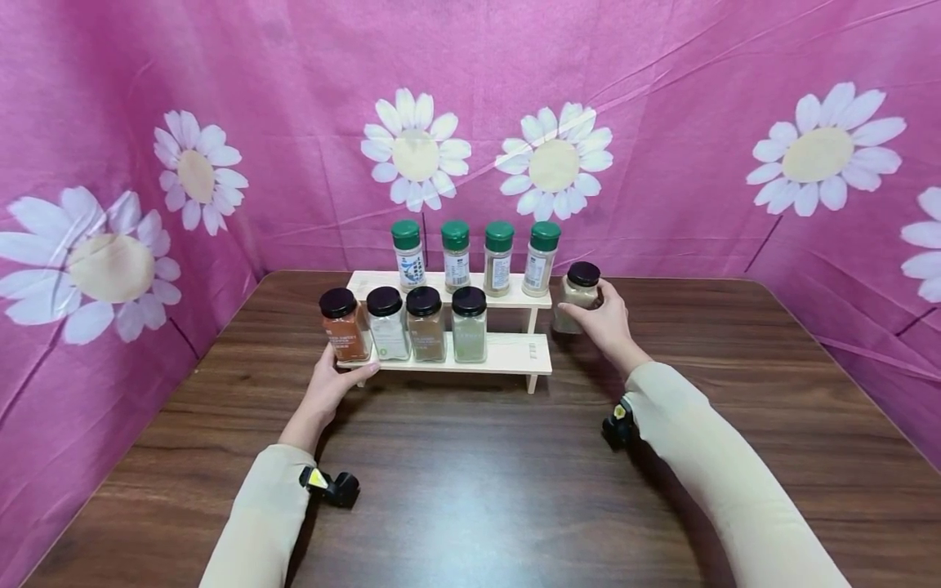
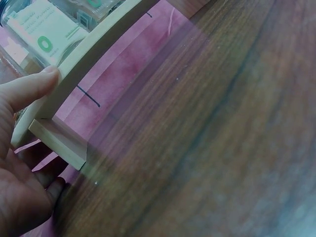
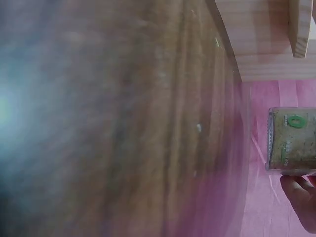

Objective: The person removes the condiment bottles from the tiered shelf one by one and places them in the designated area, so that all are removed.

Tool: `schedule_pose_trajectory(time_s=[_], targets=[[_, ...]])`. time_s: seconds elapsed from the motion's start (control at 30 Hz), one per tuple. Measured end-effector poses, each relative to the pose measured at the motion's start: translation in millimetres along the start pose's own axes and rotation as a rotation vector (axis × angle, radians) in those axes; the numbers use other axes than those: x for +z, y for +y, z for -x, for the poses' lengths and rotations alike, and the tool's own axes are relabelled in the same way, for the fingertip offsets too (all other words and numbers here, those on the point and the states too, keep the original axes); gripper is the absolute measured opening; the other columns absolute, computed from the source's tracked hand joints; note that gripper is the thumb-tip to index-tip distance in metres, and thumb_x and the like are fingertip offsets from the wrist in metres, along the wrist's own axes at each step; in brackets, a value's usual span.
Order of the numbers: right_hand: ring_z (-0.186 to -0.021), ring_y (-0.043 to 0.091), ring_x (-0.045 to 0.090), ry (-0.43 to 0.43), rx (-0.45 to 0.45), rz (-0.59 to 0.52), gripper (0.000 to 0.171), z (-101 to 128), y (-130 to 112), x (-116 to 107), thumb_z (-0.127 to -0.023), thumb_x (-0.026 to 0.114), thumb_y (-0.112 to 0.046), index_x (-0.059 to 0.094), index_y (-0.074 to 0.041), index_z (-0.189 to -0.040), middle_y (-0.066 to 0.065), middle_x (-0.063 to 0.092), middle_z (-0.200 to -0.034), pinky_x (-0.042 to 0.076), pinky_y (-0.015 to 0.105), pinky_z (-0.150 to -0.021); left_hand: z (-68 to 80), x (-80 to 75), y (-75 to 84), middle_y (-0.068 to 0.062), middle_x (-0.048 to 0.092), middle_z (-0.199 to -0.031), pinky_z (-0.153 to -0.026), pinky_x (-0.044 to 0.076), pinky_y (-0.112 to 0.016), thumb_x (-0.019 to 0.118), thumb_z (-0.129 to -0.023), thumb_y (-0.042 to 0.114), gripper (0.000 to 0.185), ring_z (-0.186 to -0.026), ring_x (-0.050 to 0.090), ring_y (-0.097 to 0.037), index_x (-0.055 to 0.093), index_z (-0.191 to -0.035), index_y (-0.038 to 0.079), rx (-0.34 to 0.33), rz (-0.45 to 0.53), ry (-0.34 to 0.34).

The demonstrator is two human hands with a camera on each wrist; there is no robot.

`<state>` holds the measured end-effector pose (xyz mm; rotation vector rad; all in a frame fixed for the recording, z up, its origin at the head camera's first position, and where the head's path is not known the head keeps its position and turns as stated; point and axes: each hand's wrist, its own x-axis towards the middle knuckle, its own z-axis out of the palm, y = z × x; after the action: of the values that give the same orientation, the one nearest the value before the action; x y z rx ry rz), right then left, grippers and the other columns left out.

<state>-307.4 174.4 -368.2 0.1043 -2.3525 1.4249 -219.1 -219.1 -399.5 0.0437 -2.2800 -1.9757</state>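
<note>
Two hands: left point(image 1: 332, 390) holds rack point(image 1: 515, 357), right point(image 1: 604, 320) grips jar point(image 1: 578, 296).

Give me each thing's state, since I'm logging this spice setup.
Left hand: holds the wooden rack's lower shelf edge.
Right hand: grips a black-lidded jar beside the rack.
Four black-lidded jars: upright, capped, lower shelf.
Four green-lidded bottles: upright, capped, upper shelf.

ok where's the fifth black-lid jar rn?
In the head view, the black-lid jar stands on the table just right of the wooden rack, gripped by the right hand.
</note>
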Motion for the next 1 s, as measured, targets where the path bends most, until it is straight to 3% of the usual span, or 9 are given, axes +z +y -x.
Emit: schedule_pose_trajectory(time_s=[0.6,0.83,1.0], targets=[[-0.099,0.023,0.047,-0.021,0.046,0.002,0.062,-23.2,5.1,14.1,-0.066,0.075,-0.022,0.046,-0.005,-0.119,0.013,0.055,-0.108,0.033,0.036,-0.086,0.5,-1.0,-0.5,-0.013,0.038,-0.123,-0.084,0.029,-0.028,0.068,-0.071,0.006,0.067,-0.105,0.035,-0.018,0.031,-0.127,0.006,-0.002,-0.003,0.008],[-0.101,0.027,0.044,-0.043,0.060,0.018,0.060,-31.3,9.0,21.9,-0.069,0.071,-0.020,0.043,-0.003,-0.120,0.016,0.052,-0.110,0.032,0.038,-0.087,1.3,-0.5,1.0,-0.012,0.039,-0.123,-0.076,0.034,-0.025,0.068,-0.072,0.007,0.067,-0.102,0.037,-0.019,0.031,-0.128,0.008,-0.007,-0.012,0.002],[-0.100,0.029,0.044,-0.026,0.062,0.008,0.062,-34.3,12.7,27.9,-0.068,0.071,-0.026,0.044,-0.004,-0.120,0.014,0.053,-0.108,0.029,0.038,-0.088,1.2,-0.4,1.3,-0.012,0.037,-0.125,-0.082,0.030,-0.029,0.069,-0.072,0.007,0.070,-0.106,0.035,-0.020,0.030,-0.129,0.007,-0.014,-0.014,0.001]])
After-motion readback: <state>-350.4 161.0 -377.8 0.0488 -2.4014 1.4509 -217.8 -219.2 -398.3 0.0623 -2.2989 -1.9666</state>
